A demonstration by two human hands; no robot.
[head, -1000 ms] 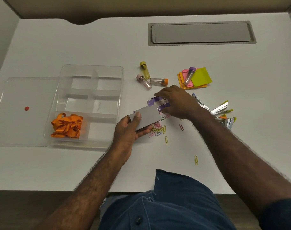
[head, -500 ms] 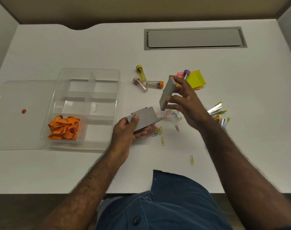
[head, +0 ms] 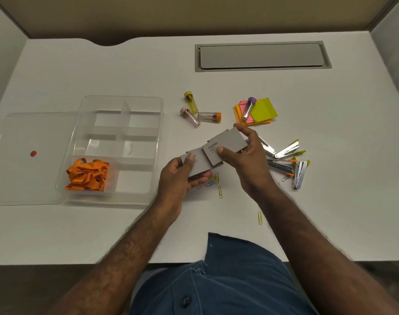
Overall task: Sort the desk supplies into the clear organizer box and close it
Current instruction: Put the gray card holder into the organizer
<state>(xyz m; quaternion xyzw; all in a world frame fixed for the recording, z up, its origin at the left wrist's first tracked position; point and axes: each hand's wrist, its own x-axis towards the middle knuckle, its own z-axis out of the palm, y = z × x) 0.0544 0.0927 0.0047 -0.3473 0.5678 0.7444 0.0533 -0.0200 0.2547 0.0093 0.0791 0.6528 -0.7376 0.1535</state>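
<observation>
So the clear organizer box (head: pixel 121 146) sits toward the desk's left edge, open, with its lid (head: pixel 32 160) lying flat just left of it. Orange rubber bands (head: pixel 89 175) fill its near-left compartment. Two gray stamp pad cases are held above mid-desk: the right one (head: pixel 225 144) overlaps the left one (head: pixel 197 164). Four little tubes (yellow (head: pixel 191 102), pink (head: pixel 190 117), orange-capped (head: pixel 209 116), purple-capped (head: pixel 248 108)) lie toward the back, the purple on the sticky notes (head: pixel 259 111). Staplers (head: pixel 287 160) are piled to the right, paper clips (head: pixel 220 192) near the front.
</observation>
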